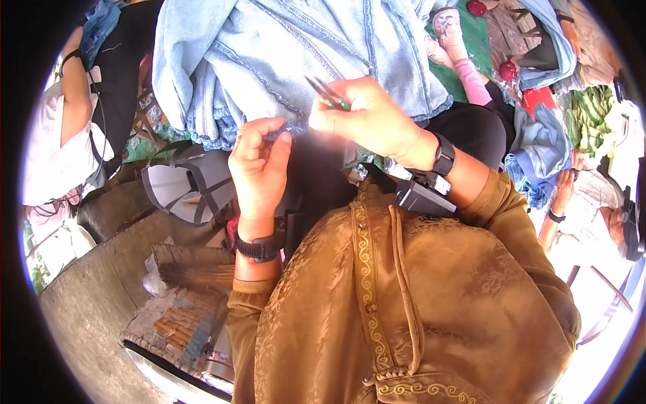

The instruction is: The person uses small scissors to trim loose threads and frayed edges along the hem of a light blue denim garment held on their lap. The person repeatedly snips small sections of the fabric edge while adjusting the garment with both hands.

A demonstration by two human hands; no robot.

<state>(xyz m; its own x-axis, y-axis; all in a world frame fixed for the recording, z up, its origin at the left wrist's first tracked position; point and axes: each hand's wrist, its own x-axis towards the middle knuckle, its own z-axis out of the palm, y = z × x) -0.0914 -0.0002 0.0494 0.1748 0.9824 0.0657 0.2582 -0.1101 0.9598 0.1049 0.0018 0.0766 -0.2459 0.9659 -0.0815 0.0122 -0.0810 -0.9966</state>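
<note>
A light blue denim garment with frayed hems and heavy seams spreads across the far side of my lap. My right hand is closed around a small pair of dark, pointed thread snips with a green spot near the grip. Their tips point up and left, over the denim. Close to the garment's lower hem is my left hand, its fingers curled and thumb and forefinger slightly apart. Nothing shows between them. Any contact between this hand and the frayed edge is hard to make out.
At my left stand a grey-and-white cap-like item and a box of brown sticks. A person's arm is at the far left. On the right, other people sit near a pile of blue denim and green cloth.
</note>
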